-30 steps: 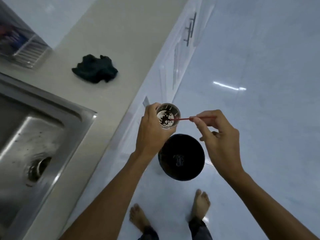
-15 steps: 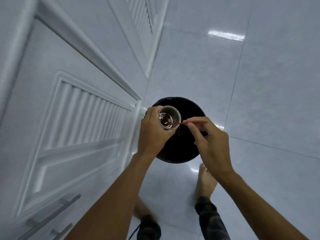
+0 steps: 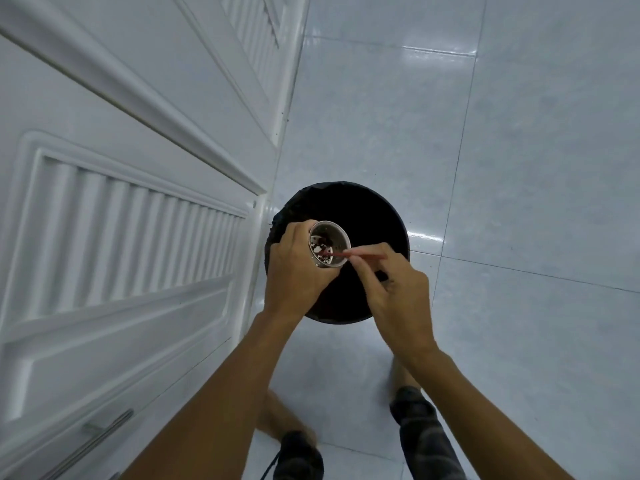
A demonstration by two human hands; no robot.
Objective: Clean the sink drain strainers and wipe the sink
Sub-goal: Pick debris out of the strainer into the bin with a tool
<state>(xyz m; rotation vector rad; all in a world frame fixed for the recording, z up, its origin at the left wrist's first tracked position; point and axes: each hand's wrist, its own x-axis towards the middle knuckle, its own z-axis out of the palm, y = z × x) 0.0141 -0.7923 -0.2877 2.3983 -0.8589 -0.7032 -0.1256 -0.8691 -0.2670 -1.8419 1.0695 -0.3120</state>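
Strainer first: my left hand (image 3: 294, 271) wraps a small perforated steel drain strainer cup (image 3: 328, 243), dark debris inside, while my right hand (image 3: 391, 289) pinches a thin red stick (image 3: 341, 252) poking in, above the round black bin (image 3: 374, 216) on the white tiled floor (image 3: 519, 168).

Bin (image 3: 363, 209) interior too dark, strainer (image 3: 329, 245) debris indistinct, feet blurred

We see cool, even overhead light, slightly dim. Glare patches on glossy floor tiles (image 3: 519, 202), brightest just right of black bin (image 3: 363, 209), whose inside is pure shadow. Wide-angle bends cabinet doors (image 3: 121, 220) at left edge. Forearms and legs near bottom look soft, bit smeary.
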